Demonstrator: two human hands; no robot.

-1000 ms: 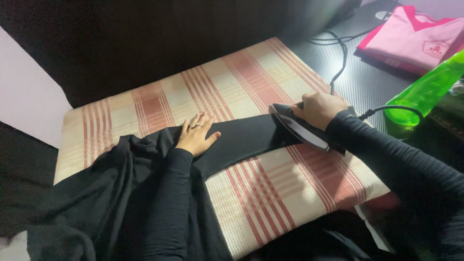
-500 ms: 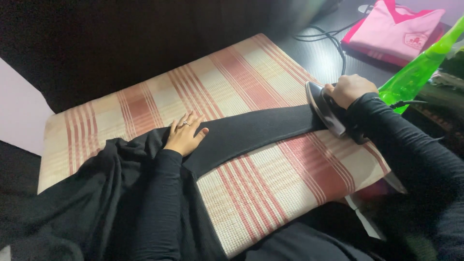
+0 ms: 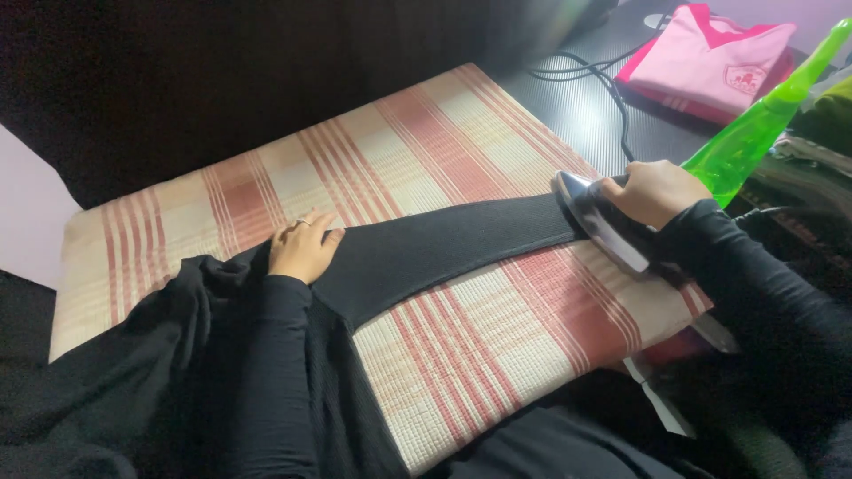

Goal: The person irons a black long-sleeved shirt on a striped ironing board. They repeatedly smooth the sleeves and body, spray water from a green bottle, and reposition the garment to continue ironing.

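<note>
1. The right hand (image 3: 652,191) is closed around the handle of the iron (image 3: 596,220), which sits at the far right end of the black cloth (image 3: 444,253), its soleplate tilted up on one edge rather than lying flat.
2. The left hand (image 3: 303,248) lies flat with fingers spread on the left part of the cloth, pressing it against the striped pad (image 3: 417,151). A ring shows on one finger.
3. The cloth runs as a smooth dark band across the pad, from the left hand to the iron; the rest of it bunches off the pad's left edge, toward the person.
4. Change: a second ago the iron lay nearer the middle of the band. It has since travelled rightward to the band's end, so the stretch between the hands now looks pressed flat.
5. The left hand has stayed on nearly the same spot of the cloth throughout, anchoring it.
6. The view has also shifted: more of the pad's right end and the tabletop (image 3: 577,106) beyond it now shows.
7. Right of the iron stands a green spray bottle (image 3: 754,133). Beyond it, a folded pink shirt (image 3: 714,62) lies on the tabletop, and a black cord (image 3: 612,98) loops from there toward the iron.
</note>
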